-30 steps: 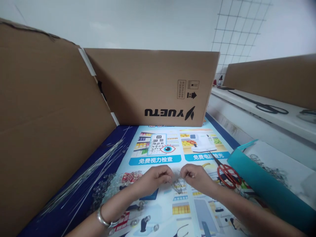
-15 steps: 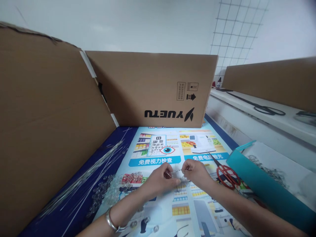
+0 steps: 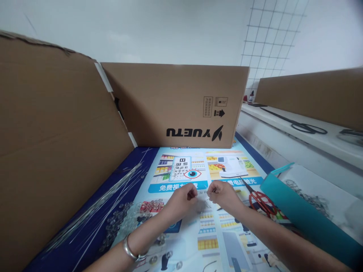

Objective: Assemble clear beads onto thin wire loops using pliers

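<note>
My left hand (image 3: 181, 200) and my right hand (image 3: 222, 195) are pinched together above a printed poster (image 3: 215, 241) on the table. Between their fingertips they hold a small clear piece on thin wire (image 3: 202, 196); it is too small and blurred to make out further. A silver bangle (image 3: 131, 249) sits on my left wrist. A heap of clear beads (image 3: 127, 219) lies just left of my left hand, and a bundle of long thin wires (image 3: 104, 200) runs along the blue table edge beyond it.
Red-handled scissors (image 3: 259, 198) lie right of my right hand, beside a teal box (image 3: 297, 215) holding metal rings. Cardboard panels stand at the left (image 3: 56, 151) and behind (image 3: 176, 105). Black scissors (image 3: 306, 127) lie on the white ledge at right.
Both hands have moved a little away from me and lifted, still pinched together on the wire piece. The wire loops that hung below the fingers a second ago no longer show.
</note>
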Action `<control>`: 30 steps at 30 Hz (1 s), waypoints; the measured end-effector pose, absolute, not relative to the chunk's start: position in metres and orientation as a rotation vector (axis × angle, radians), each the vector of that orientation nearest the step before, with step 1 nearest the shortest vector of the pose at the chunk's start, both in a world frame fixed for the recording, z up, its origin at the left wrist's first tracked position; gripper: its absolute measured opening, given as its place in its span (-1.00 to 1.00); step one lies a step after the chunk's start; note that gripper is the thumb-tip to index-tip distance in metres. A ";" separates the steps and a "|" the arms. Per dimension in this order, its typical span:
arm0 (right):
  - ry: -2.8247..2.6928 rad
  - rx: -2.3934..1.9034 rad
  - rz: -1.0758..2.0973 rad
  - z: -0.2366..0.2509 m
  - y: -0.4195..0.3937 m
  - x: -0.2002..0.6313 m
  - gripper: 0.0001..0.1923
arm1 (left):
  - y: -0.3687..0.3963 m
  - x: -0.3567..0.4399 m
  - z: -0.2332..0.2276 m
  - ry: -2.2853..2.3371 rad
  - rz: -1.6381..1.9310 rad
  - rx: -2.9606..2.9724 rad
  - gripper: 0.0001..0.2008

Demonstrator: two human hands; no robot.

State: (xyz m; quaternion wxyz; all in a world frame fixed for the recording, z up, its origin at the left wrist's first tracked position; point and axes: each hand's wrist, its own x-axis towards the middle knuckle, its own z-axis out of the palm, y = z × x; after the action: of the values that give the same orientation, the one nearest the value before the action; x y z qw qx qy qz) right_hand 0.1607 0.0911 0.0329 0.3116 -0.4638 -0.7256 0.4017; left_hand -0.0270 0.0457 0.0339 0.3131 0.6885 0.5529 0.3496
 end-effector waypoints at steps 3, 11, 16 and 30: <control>-1.913 -1.205 1.034 0.031 0.102 0.158 -0.93 | 0.054 -0.031 0.040 1.462 0.951 1.883 -0.93; -1.998 -1.080 0.929 0.030 0.100 0.159 -0.88 | 0.050 -0.039 0.043 1.459 0.965 2.052 -0.88; -2.098 -0.920 0.866 0.028 0.075 0.170 -0.78 | 0.026 -0.039 0.034 1.485 0.789 2.327 -0.86; -2.718 -0.523 0.458 0.027 0.042 0.201 -0.76 | -0.016 -0.030 0.016 1.274 0.290 2.796 -0.86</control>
State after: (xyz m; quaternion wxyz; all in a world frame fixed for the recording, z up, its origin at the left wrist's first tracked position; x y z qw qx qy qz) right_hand 0.2013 0.0421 0.0267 0.1672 -0.1837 -0.9552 0.1610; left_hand -0.0299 -0.0157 0.0156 0.0280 0.9056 0.4126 0.0940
